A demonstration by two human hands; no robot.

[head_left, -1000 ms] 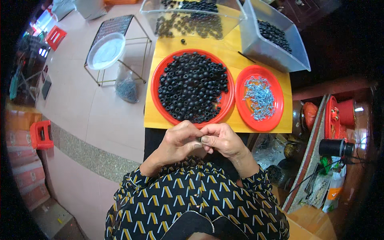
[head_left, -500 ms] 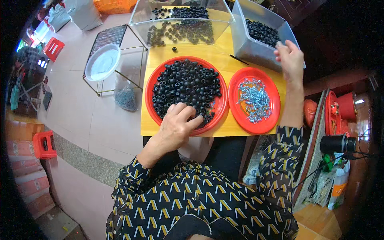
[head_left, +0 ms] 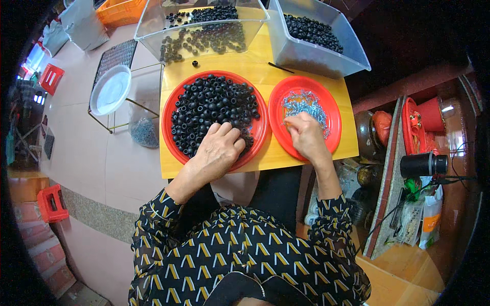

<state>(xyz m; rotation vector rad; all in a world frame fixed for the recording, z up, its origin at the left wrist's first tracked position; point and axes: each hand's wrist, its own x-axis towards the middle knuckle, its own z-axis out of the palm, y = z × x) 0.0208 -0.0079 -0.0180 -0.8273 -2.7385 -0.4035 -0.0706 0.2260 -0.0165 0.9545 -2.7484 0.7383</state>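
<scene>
A large round red plate on the yellow table holds a heap of small, round black pieces with holes. My left hand rests at its near side, fingers curled down among the pieces; its fingertips are hidden. To the right, an oval red plate holds a pile of small silvery metal pieces, possibly screws. Over the near left of that pile, my right hand is closed with thumb and finger pinched. Whatever it holds is too small to make out.
Two clear plastic bins, one at back left and one at back right, contain more black pieces. A loose black piece and a thin black strip lie on the table. A rack with a white basin stands left.
My right hand has come from the right bin's near edge to the oval plate. My left hand stays in the round plate. The whole view has shifted slightly.
</scene>
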